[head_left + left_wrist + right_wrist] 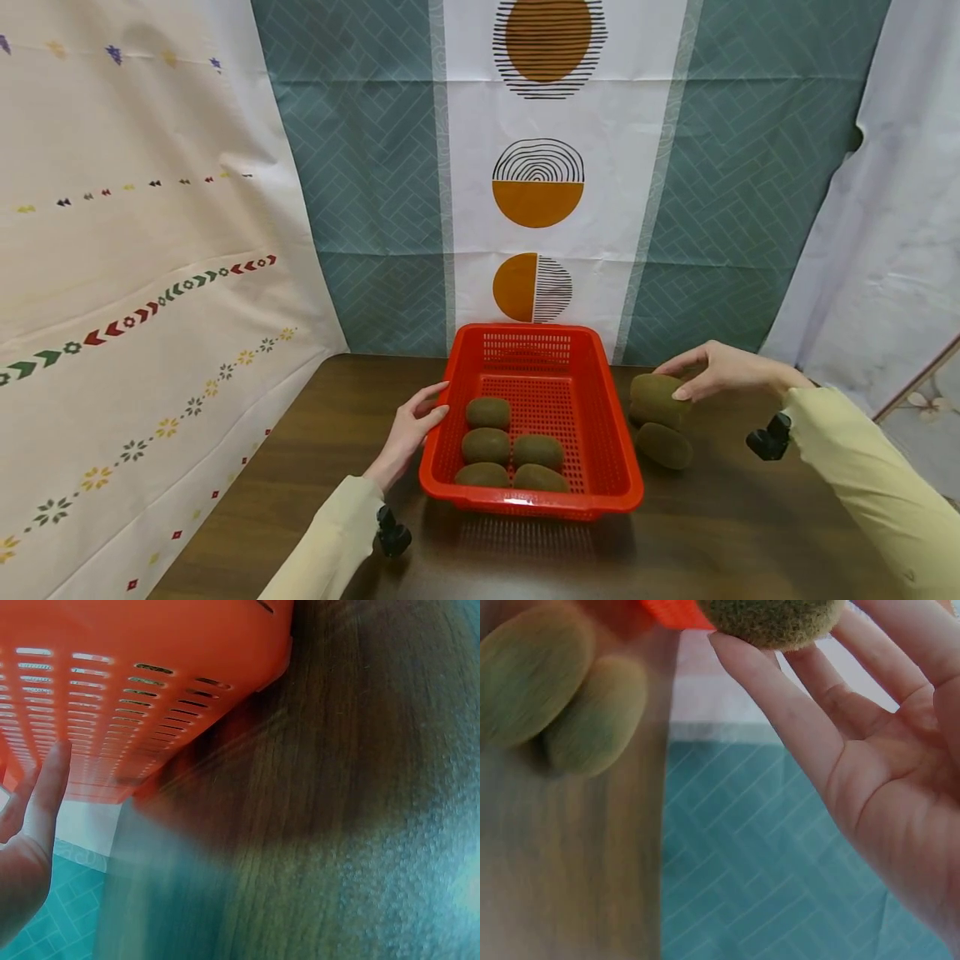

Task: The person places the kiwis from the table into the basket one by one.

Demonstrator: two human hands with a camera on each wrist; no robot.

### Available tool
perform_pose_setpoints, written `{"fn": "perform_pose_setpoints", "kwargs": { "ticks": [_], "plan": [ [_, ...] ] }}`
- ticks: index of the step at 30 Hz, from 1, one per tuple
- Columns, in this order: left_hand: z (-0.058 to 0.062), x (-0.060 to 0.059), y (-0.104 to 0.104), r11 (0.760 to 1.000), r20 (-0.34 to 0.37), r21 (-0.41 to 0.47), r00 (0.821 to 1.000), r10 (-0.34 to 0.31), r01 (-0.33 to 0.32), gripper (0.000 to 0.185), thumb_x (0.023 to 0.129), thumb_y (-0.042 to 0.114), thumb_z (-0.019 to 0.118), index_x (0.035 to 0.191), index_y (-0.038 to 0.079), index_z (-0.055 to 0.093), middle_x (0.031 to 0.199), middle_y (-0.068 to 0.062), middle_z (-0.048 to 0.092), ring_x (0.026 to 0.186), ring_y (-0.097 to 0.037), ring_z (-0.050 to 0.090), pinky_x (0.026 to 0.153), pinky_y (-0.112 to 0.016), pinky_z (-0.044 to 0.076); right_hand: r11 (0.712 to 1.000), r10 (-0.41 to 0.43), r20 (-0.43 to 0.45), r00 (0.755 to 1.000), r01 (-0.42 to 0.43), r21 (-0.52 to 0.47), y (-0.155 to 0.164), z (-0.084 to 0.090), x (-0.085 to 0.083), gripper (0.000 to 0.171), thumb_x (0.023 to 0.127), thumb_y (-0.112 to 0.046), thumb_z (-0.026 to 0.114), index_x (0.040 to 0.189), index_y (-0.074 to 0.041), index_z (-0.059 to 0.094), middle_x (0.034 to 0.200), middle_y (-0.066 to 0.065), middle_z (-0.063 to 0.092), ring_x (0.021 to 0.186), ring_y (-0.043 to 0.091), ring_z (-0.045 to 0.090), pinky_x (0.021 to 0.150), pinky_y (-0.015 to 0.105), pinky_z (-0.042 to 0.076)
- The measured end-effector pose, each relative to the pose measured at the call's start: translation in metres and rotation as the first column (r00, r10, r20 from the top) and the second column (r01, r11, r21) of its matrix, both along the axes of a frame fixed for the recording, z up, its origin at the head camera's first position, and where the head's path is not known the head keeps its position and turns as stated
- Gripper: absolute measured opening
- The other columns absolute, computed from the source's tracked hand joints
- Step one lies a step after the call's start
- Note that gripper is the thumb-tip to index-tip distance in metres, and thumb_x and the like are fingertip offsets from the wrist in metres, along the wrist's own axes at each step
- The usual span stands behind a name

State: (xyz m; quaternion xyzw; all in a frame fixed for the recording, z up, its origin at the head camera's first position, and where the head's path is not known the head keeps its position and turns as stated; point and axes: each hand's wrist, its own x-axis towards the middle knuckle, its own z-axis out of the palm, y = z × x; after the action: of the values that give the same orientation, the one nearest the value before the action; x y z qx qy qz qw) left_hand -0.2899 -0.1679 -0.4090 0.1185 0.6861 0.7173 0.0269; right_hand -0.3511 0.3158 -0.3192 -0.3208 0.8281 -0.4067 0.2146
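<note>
A red plastic basket (615,450) stands on the dark wooden table (735,533) and holds several brown kiwis (487,446). My left hand (431,408) rests with straight fingers against the basket's left rim; in the left wrist view its fingers (49,780) lie beside the slotted basket wall (135,645). My right hand (675,382) pinches a kiwi (654,390) by the fingertips just right of the basket. In the right wrist view that kiwi (772,619) sits at the tips of my fingers (780,697). Two more kiwis (663,446) lie on the table under and in front of it.
Patterned cloth hangs behind the table and along its left side. In the right wrist view, the two loose kiwis (529,671) lie side by side on the wood. Bare tabletop stretches in front of the basket and to its left.
</note>
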Motion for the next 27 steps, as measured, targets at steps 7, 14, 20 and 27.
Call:
{"fn": "perform_pose_setpoints", "kwargs": {
  "ticks": [7, 14, 20, 27],
  "plan": [
    [0.001, -0.001, 0.001, 1.0, 0.003, 0.018, 1.0, 0.007, -0.007, 0.048, 0.089, 0.011, 0.058, 0.134, 0.004, 0.042, 0.119, -0.029, 0.048, 0.097, -0.043, 0.055, 0.069, -0.042, 0.051, 0.999, -0.038, 0.039, 0.999, 0.039, -0.015, -0.03, 0.017, -0.011, 0.043, 0.082, -0.01, 0.067, 0.123, -0.002, 0.055, 0.12, 0.016, 0.053, 0.1, 0.028, 0.056, 0.079, 0.038, 0.048],
    [0.0, 0.0, 0.001, 1.0, -0.001, 0.028, 1.0, 0.003, -0.002, 0.048, 0.089, 0.011, 0.058, 0.134, 0.004, 0.042, 0.119, -0.028, 0.049, 0.097, -0.044, 0.054, 0.069, -0.043, 0.051, 0.995, -0.095, 0.021, 0.995, 0.095, -0.016, -0.071, 0.031, -0.021, 0.05, 0.079, -0.015, 0.071, 0.123, 0.001, 0.054, 0.124, 0.019, 0.049, 0.095, 0.028, 0.059, 0.077, 0.039, 0.049],
    [0.001, 0.0, 0.002, 1.0, -0.001, 0.026, 1.0, 0.002, -0.002, 0.047, 0.09, 0.01, 0.057, 0.134, 0.004, 0.042, 0.119, -0.027, 0.049, 0.097, -0.043, 0.055, 0.069, -0.044, 0.051, 0.992, -0.121, -0.008, 0.993, 0.121, -0.019, -0.108, 0.031, -0.032, 0.052, 0.077, -0.018, 0.073, 0.122, 0.0, 0.055, 0.123, 0.018, 0.051, 0.094, 0.026, 0.059, 0.077, 0.042, 0.049],
    [0.001, 0.001, 0.002, 1.0, -0.006, 0.019, 1.0, 0.011, -0.011, 0.047, 0.09, 0.009, 0.056, 0.134, 0.003, 0.042, 0.12, -0.028, 0.049, 0.097, -0.042, 0.055, 0.069, -0.043, 0.051, 0.995, -0.095, -0.056, 0.994, 0.095, -0.009, -0.153, 0.013, -0.042, 0.05, 0.076, -0.018, 0.074, 0.12, -0.002, 0.058, 0.119, 0.015, 0.054, 0.089, 0.021, 0.062, 0.074, 0.035, 0.051]
  ]
}}
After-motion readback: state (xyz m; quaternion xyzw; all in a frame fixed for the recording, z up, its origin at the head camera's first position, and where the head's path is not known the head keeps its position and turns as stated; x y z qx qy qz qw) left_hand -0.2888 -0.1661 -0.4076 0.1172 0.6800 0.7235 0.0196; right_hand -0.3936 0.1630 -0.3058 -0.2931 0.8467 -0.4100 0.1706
